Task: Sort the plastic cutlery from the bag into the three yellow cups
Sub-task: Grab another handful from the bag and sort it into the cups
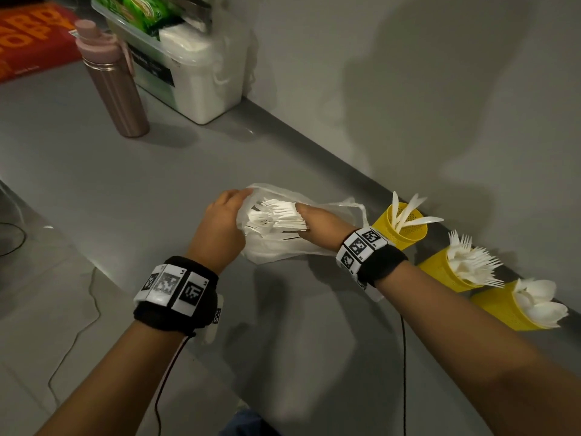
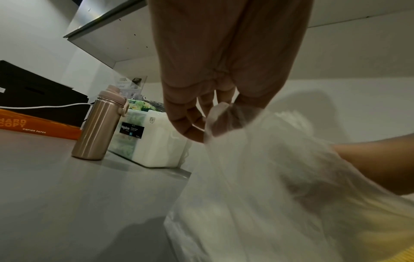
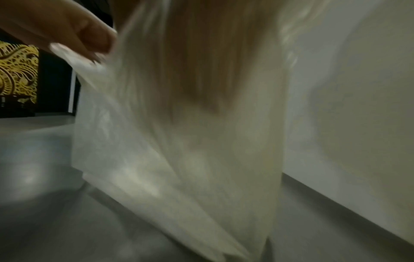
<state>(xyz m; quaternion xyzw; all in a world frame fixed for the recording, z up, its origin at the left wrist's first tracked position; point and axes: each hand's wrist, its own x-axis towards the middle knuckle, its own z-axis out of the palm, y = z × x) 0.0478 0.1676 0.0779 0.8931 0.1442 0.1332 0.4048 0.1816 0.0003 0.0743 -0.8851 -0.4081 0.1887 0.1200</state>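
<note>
Sorting looks well advanced but not finished. Along the wall stand three yellow cups: the far cup [image 1: 405,229] holds a few white knives, the middle cup [image 1: 443,272] is packed with forks, and the near cup [image 1: 503,309] is full of spoons. The translucent plastic bag [image 1: 283,247] lies on the grey counter [image 1: 125,184] just beside the far cup, its mouth held open. The left hand [image 1: 220,228] pinches the bag's rim between thumb and curled fingers, as the left wrist view shows plainly. The right hand [image 1: 317,228] reaches into the opening and seems to close round a bundle of white forks [image 1: 279,217]; its fingers are hidden by the cutlery and the film, so the exact grip cannot be made out. That handful, I judge, belongs in the middle cup. How much else remains in the bag cannot be told through the cloudy plastic.
</note>
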